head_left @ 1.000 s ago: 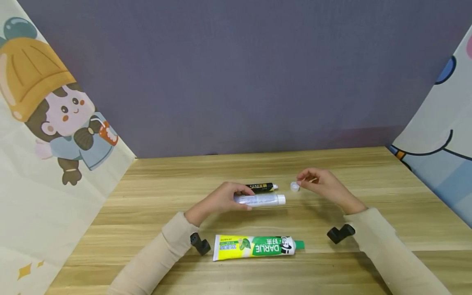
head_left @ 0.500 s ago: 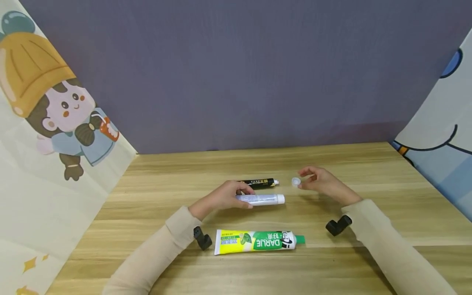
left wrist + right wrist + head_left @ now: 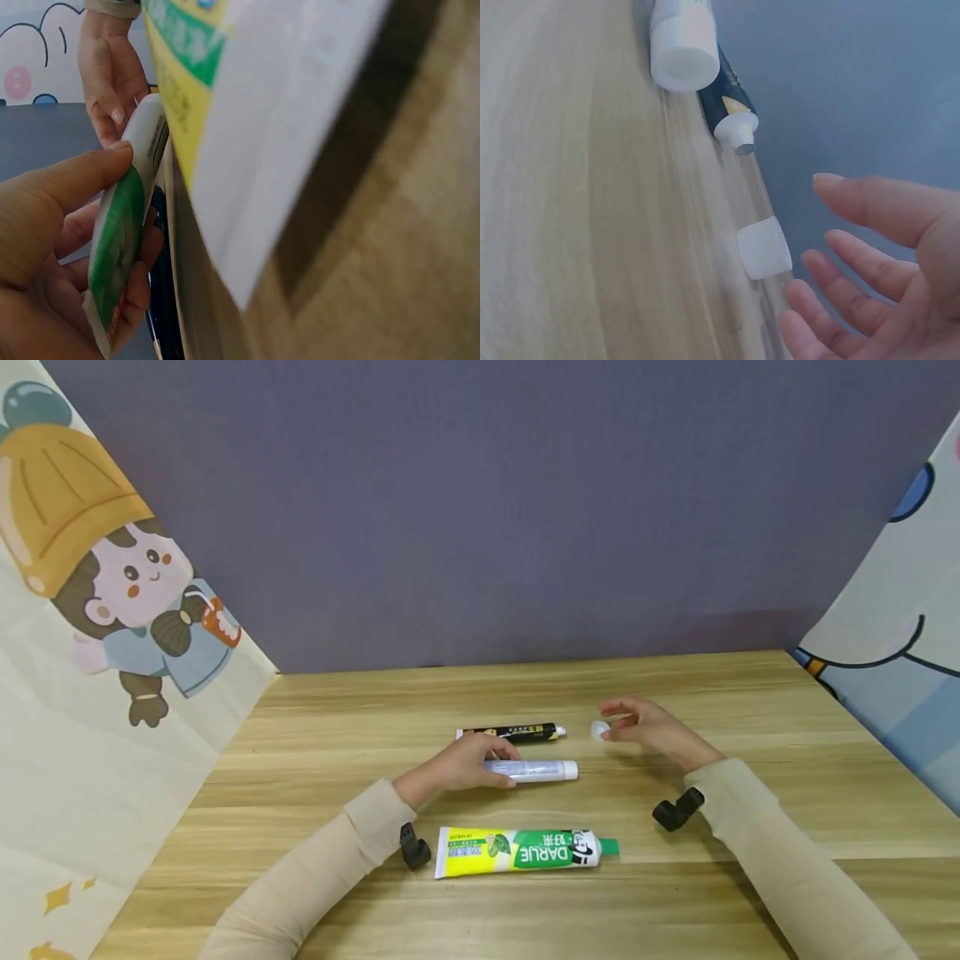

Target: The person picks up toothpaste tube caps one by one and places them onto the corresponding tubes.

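OK, the grey-purple backdrop (image 3: 480,510) is standing along the far edge, and the wood-grain table (image 3: 337,727) is carrying everything. Next down in size: the yellow-and-green Darlie toothpaste tube (image 3: 517,852) is lying flat nearest you, lettering upside down, neither hand touching it.

Your left hand (image 3: 461,766) is grasping the white-and-green tube (image 3: 538,770), thumb on one face, fingers curled against the other. I can't tell whether that tube is resting on the table or hanging just above. Your right hand (image 3: 645,727) is hovering off to the right, fingers released and spread, gripping nothing.

The black tube with gold lettering (image 3: 534,732) is lying just behind the one you're gripping, its head pointing right.

Small parts: the green cap (image 3: 609,846) is sitting on the Darlie, the fitted white cap (image 3: 686,64) on your held tube. The loose white cap (image 3: 599,729) is lying between the black tube's bare white nozzle (image 3: 742,142) and your right fingertips, right beside the tips; contact I can't confirm.

My read: you're handling the cap step, and the black tube is looking like its match. Next move is probably calling for a thumb-and-fingertip pinch on the loose cap, then lining it up with the nozzle; your left hand would likely be setting its tube down first to steady the black one.
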A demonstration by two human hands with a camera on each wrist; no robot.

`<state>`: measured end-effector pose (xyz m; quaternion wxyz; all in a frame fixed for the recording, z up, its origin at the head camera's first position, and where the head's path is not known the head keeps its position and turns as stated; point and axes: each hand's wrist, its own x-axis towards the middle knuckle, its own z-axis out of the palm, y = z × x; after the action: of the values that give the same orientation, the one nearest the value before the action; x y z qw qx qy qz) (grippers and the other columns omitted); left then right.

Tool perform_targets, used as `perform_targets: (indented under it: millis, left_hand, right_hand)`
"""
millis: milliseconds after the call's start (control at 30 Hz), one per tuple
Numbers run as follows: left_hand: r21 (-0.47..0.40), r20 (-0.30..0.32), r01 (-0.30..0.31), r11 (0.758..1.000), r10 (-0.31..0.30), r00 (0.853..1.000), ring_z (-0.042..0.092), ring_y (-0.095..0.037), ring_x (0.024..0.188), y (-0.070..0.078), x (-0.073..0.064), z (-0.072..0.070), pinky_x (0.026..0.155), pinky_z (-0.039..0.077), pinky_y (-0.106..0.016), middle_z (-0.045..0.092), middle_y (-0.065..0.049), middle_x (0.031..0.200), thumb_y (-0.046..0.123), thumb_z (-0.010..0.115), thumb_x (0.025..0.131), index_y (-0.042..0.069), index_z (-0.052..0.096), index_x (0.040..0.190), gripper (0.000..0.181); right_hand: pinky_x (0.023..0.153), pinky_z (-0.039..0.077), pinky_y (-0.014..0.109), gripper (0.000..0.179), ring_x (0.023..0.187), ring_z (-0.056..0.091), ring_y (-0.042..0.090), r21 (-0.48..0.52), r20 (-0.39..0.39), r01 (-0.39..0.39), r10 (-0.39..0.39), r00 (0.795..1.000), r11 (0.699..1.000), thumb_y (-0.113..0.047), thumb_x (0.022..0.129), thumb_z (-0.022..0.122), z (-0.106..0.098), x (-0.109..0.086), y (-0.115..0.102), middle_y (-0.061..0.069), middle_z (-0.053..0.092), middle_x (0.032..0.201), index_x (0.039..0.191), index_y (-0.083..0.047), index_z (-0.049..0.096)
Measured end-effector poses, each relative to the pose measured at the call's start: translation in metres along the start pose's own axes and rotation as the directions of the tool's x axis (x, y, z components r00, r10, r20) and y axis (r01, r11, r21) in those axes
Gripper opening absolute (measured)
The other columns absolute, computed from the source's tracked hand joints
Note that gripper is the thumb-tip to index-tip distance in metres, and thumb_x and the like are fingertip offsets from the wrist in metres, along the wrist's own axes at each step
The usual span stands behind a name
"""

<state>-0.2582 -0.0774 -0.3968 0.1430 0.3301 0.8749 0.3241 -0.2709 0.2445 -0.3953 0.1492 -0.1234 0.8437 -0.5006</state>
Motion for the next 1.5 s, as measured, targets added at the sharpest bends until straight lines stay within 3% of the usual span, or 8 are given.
perform_targets:
  millis: [233,400,567,733,967,1500]
  left_hand:
    - [0.052,0.003,-0.010,0.999,0.010,1.000,0.059,-0.011,0.094,-0.003,0.000,0.006,0.086,0.045,-0.029,0.067,0.003,0.099,0.021,0.077,0.078,0.016,0.068,0.104,0.028]
    - [0.046,0.036,-0.033,0.998,0.031,0.999,0.059,-0.011,0.096,-0.003,-0.001,0.007,0.087,0.045,-0.028,0.067,0.001,0.102,0.018,0.076,0.080,0.014,0.067,0.107,0.029]
    - [0.076,0.058,-0.056,0.996,0.052,0.997,0.059,-0.009,0.097,-0.004,0.001,0.006,0.088,0.045,-0.026,0.067,0.002,0.104,0.016,0.073,0.083,0.014,0.066,0.111,0.029]
    - [0.075,0.074,-0.040,0.996,0.035,0.997,0.058,-0.008,0.097,-0.004,-0.001,0.004,0.088,0.044,-0.027,0.067,0.004,0.108,0.015,0.070,0.085,0.015,0.066,0.114,0.030]
    - [0.088,0.076,-0.033,0.996,0.026,0.997,0.058,-0.009,0.098,-0.003,-0.004,0.003,0.088,0.044,-0.028,0.066,0.004,0.110,0.014,0.070,0.085,0.015,0.065,0.116,0.032]
    - [0.066,0.122,-0.060,0.996,0.051,0.991,0.059,-0.012,0.101,-0.006,-0.004,-0.003,0.091,0.044,-0.029,0.065,0.000,0.114,0.014,0.068,0.086,0.010,0.063,0.120,0.034]
  right_hand:
    - [0.086,0.046,0.028,0.055,0.109,0.053,0.032,0.085,0.015,0.025,-0.027,1.000,0.996,-0.006,0.087,0.064,0.005,0.005,0.012,0.031,0.046,0.130,0.132,0.013,0.039]
    - [0.084,0.047,0.028,0.054,0.107,0.053,0.031,0.081,0.017,0.005,-0.006,1.000,0.997,-0.007,0.087,0.064,0.006,0.005,0.016,0.030,0.049,0.126,0.131,0.013,0.042]
    - [0.081,0.047,0.026,0.047,0.097,0.057,0.019,0.089,0.004,-0.020,0.019,1.000,0.996,-0.004,0.086,0.064,0.005,0.007,0.016,0.027,0.055,0.119,0.127,0.013,0.047]
    - [0.077,0.049,0.024,0.044,0.091,0.058,0.014,0.115,-0.006,-0.023,0.023,1.000,0.993,0.000,0.086,0.063,0.008,0.009,0.017,0.026,0.057,0.115,0.124,0.015,0.049]
    - [0.075,0.049,0.025,0.044,0.088,0.058,0.015,0.077,-0.032,-0.074,0.077,0.997,0.994,-0.003,0.086,0.064,0.011,0.011,0.016,0.022,0.058,0.114,0.125,0.011,0.051]
    - [0.073,0.046,0.027,0.042,0.087,0.056,0.019,-0.028,-0.112,-0.110,0.107,0.988,0.994,-0.007,0.080,0.071,0.016,0.019,0.011,0.017,0.061,0.106,0.118,0.007,0.058]
